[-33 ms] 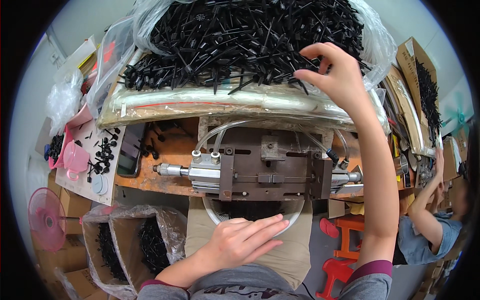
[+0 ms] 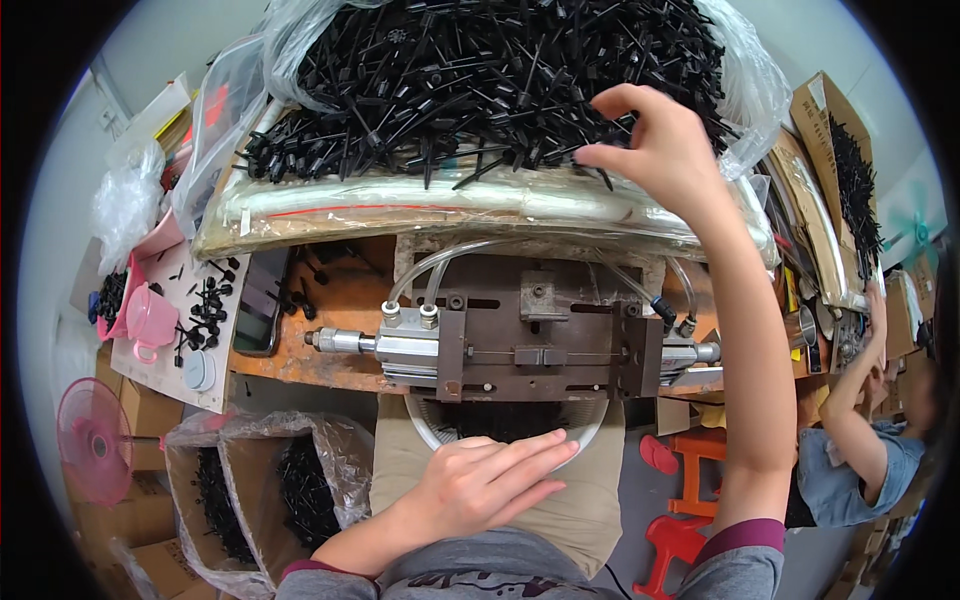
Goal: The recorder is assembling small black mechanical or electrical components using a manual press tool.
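Observation:
A big heap of black plastic stemmed parts [image 2: 480,85] fills the plastic-lined tray at the far side. My right hand [image 2: 655,145] hovers over the heap's near right edge, thumb and forefinger apart, with no part seen between them; its other fingers are partly hidden. In front of me, my left hand [image 2: 500,475] lies with stretched fingers across the near rim of a white basket [image 2: 428,430] on my lap. Dark contents show inside it, partly covered. Between heap and basket stands a brown metal fixture [image 2: 500,300], with a silver air cylinder [image 2: 408,355] at its left.
Clear air hoses [image 2: 440,265] arch over the fixture. Loose black parts and a pink cup [image 2: 152,318] lie on the left. Lined cartons [image 2: 240,490] of black parts stand below left, beside a pink fan [image 2: 95,440]. Red stools [image 2: 670,550] and another person [image 2: 850,460] are at right.
My right hand has shifted slightly left over the heap, its fingers still apart. My left hand stays in place on the basket. At the right, the other person's arm has moved a little.

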### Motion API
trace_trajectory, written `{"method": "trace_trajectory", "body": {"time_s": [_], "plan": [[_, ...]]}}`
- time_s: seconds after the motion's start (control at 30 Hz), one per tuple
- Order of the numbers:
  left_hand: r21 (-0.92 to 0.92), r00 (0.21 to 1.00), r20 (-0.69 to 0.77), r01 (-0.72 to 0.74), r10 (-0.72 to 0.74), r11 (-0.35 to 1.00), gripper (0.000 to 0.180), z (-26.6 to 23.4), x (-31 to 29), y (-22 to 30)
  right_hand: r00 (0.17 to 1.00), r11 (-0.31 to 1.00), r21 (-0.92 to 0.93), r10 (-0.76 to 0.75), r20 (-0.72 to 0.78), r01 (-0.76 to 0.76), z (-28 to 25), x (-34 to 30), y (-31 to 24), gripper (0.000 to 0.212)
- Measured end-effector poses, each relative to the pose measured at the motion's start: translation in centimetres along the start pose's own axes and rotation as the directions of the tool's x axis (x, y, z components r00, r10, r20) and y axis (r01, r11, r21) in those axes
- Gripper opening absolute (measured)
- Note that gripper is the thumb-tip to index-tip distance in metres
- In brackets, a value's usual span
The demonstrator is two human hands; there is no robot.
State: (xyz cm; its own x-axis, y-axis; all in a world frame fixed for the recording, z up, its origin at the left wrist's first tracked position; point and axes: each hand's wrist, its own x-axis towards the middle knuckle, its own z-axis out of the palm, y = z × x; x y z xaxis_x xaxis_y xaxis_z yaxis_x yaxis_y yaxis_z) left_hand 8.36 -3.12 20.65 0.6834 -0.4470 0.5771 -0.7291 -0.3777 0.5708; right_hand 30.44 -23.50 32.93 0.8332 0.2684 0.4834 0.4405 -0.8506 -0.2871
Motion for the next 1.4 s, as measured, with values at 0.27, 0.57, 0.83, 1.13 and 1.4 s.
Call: {"method": "trace_trajectory", "body": {"time_s": [0.27, 0.57, 0.83, 1.13, 1.4], "plan": [[0.006, 0.999, 0.03, 0.011, -0.012, 1.0, 0.041, 0.0, -0.3, 0.1, 0.986, 0.998, -0.011, 0.07, 0.154, -0.069, 1.9, 2.3, 0.6, 0.049], [-0.005, 0.999, 0.047, 0.014, -0.013, 1.0, 0.04, 0.0, -0.2, 0.2, 0.981, 0.994, -0.054, 0.106, 0.161, -0.099, -0.9, 1.2, 2.0, 0.03], [-0.14, 0.972, -0.204, 0.088, -0.116, 0.986, 0.039, -0.7, 0.9, -0.3, 0.94, 0.975, 0.083, -0.174, -0.294, 0.207, -3.5, -5.2, -1.2, 0.01], [-0.239, 0.963, -0.19, 0.145, -0.192, 0.96, 0.039, -1.0, 2.5, 0.3, 0.842, 0.869, 0.002, -0.479, -0.249, 0.495, 2.1, -18.6, -6.5, 0.034], [0.165, 0.987, -0.116, 0.133, -0.115, 0.977, 0.033, 0.5, 1.5, -0.7, 0.94, 0.953, 0.156, -0.211, -0.267, 0.258, 2.0, -20.7, -4.7, 0.043]]}}
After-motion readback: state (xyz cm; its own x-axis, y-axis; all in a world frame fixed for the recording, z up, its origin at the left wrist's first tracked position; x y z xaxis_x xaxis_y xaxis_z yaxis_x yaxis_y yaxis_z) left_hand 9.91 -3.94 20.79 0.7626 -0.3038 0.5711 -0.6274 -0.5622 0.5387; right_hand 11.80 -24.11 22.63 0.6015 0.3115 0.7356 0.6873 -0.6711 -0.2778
